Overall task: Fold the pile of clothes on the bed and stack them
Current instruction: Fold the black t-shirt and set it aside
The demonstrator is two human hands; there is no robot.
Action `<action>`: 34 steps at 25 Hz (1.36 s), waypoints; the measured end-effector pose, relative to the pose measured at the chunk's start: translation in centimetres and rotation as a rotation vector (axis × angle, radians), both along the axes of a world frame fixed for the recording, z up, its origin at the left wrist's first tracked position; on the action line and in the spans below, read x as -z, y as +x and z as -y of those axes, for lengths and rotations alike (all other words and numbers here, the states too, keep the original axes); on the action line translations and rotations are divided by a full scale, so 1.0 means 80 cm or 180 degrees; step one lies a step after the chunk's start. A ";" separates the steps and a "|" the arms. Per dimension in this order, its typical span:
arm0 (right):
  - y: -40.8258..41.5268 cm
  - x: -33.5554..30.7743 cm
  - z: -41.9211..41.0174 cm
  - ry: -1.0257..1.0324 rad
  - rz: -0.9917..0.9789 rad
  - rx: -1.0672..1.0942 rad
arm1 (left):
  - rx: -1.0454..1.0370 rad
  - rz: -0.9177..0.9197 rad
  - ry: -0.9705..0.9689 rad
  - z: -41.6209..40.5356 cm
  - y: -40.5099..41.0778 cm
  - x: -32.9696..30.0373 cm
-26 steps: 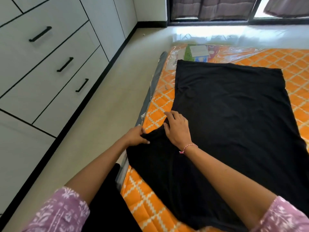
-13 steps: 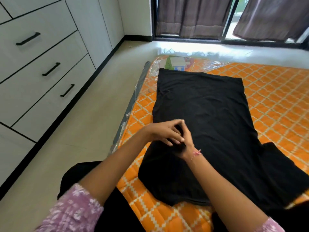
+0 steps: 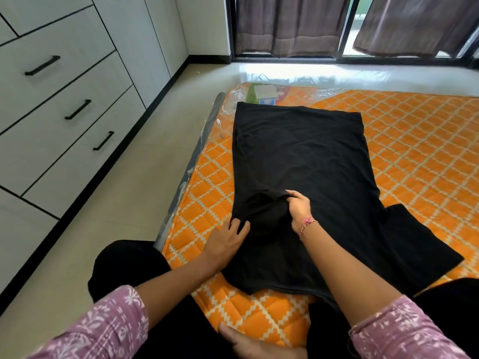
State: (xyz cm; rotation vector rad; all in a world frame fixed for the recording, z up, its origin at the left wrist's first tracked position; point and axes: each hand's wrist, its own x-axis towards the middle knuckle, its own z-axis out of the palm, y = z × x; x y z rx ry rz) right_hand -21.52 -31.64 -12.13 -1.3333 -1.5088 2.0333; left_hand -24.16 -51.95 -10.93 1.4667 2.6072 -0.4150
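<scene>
Pinching folded sleeve of black shirt, right hand; left hand flat, seemingly pressing shirt edge on mattress.

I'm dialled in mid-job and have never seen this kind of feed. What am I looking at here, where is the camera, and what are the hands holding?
There is no machine: a person wears one wide-angle camera on the head, looking forward and down at their own two bare hands. A black garment lies spread on an orange patterned mattress on the floor, beside white drawers. The right hand pinches a fold of the garment's left side, one sleeve folded in. The left hand rests flat on the fabric's edge. The other sleeve lies spread out.
</scene>
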 end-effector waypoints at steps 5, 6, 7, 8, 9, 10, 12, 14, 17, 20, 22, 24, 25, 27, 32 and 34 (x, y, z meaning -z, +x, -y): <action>0.024 0.002 0.009 0.1140 0.1012 -0.0987 | -0.0012 -0.0143 -0.0144 -0.010 0.022 -0.009; 0.022 0.002 0.013 0.1711 0.1135 -0.0995 | -0.0002 -0.0189 -0.0103 -0.013 0.022 -0.010; 0.021 0.000 0.016 0.2279 0.1322 -0.0981 | 0.0061 -0.0173 -0.0054 -0.012 0.024 -0.011; 0.019 0.000 0.016 0.2843 0.1558 -0.1034 | 0.0172 -0.0191 0.0078 -0.011 0.026 -0.012; 0.021 0.002 0.013 0.3278 0.1822 -0.1195 | 0.0359 -0.0275 0.0189 -0.008 0.025 -0.012; 0.021 0.008 0.009 0.3652 0.1965 -0.1373 | 0.0628 -0.0340 0.0235 -0.006 0.023 -0.009; 0.016 0.014 0.000 0.4201 0.1834 -0.1766 | 0.0997 -0.0407 0.0267 -0.003 0.020 -0.003; 0.006 0.008 -0.001 0.4135 0.1372 -0.1771 | 0.1183 -0.0320 0.0401 0.000 0.014 0.007; -0.001 -0.009 -0.014 0.2342 0.1084 -0.0459 | 0.1188 0.0103 0.0305 0.004 0.013 0.012; 0.015 -0.002 -0.020 0.2073 0.1450 -0.0067 | 0.1107 0.0398 0.0226 0.005 0.010 0.018; 0.018 0.002 -0.009 0.2109 0.1518 -0.0553 | 0.0837 0.0253 0.0365 0.000 0.016 0.016; 0.018 0.004 0.005 0.2096 0.1761 -0.1101 | 0.0291 0.0243 0.0203 -0.009 0.023 0.012; 0.019 0.004 0.010 0.2206 0.1922 -0.1272 | 0.0075 0.0293 0.0061 -0.012 0.026 0.011; 0.026 0.002 0.018 0.2420 0.2222 -0.1313 | -0.0034 0.0456 -0.0095 -0.015 0.030 0.008; 0.049 0.006 0.015 0.1816 0.2308 -0.1347 | 0.0338 0.0256 0.1145 -0.043 -0.002 -0.002; 0.062 0.004 0.003 0.1473 0.1784 -0.1398 | -0.0198 0.0651 0.1660 -0.075 -0.024 -0.002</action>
